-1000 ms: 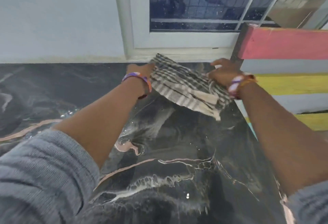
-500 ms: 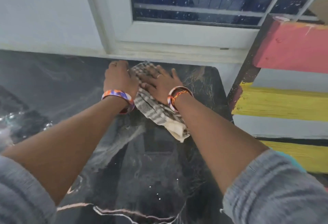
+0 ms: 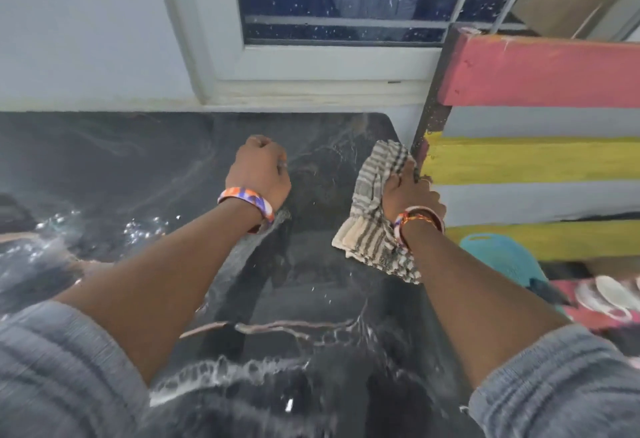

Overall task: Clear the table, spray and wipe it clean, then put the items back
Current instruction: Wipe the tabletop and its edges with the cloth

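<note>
Dark, shiny stone with pale and pinkish swirls makes up the counter (image 3: 311, 299), and it runs back to a light wall with a white-framed window (image 3: 329, 4) whose glass is speckled with little white spots. Small wet drops (image 3: 138, 226) sit on the stone far off to the left of the left hand's fingers. The cloth (image 3: 372, 209) is soft and crumpled, cream with thin grey stripes crossing each other, and one plain cream edge shows at its near end. It lies on the counter by the right edge, and the right hand (image 3: 410, 191) grips it, fingers curled tight round a bunched part, with the rest of the cloth spreading out to the left of and below those fingers. Just past the right fingers stands a painted wooden rack (image 3: 536, 160) with pink, grey and yellow boards, and the fingers are touching or almost touching its dark post. The left hand (image 3: 259, 170) rests on the counter as a fist, fingers tucked in together and holding nothing, well apart from the cloth. Each wrist wears a bright bangle, orange and purple on the left (image 3: 247, 200) and red and white on the right (image 3: 420, 221). Grey sleeves are pushed up both arms. A teal plastic thing (image 3: 502, 257) sits low beside the rack. No writing or labels can be read anywhere.
</note>
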A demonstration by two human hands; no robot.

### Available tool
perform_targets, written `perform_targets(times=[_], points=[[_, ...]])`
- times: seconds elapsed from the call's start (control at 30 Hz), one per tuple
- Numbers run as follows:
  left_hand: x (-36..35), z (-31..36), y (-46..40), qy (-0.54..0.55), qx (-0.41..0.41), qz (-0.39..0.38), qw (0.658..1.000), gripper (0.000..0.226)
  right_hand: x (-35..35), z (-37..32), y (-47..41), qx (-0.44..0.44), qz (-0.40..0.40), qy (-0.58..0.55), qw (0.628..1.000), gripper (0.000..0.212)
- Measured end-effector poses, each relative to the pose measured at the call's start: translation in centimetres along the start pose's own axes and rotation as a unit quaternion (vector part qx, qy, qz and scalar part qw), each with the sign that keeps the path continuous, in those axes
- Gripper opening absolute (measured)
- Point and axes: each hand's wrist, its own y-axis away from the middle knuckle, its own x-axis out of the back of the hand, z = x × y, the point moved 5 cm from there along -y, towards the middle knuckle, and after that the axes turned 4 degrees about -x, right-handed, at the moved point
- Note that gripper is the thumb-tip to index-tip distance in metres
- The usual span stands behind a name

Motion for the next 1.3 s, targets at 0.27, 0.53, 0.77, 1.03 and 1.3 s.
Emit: perform_targets(times=[0.27,0.53,0.77,1.03,1.3], points=[[3.3,-2.7,9.6,-0.014,-0.146,-0.084,0.986,0.027,-2.4,1.6,12.8,0.123,0.03,0.108,0.986,0.056],[8.3,-7.8,17.2,-0.022,-0.185,-0.057,0.981,0.031,-6.3,-4.1,25.8,0.34,-0.011,0.111,0.934,0.053],[7.8,-5.3,20.6,-0.027,-0.171,-0.072,0.982,0.026,-4.6,3.3,27.4,0.212,0.008,0.098,0.972,0.052],[7.6,-3.7,25.0,-0.02,-0.187,-0.06,0.98,0.026,-2.2,15.8,27.4,-0.089,0.019,0.042,0.995,0.055],[9.9,-8.0,29.2,-0.015,-0.115,-0.054,0.992,0.027,-3.2,16.3,32.8,-0.044,0.051,0.058,0.996,0.059]])
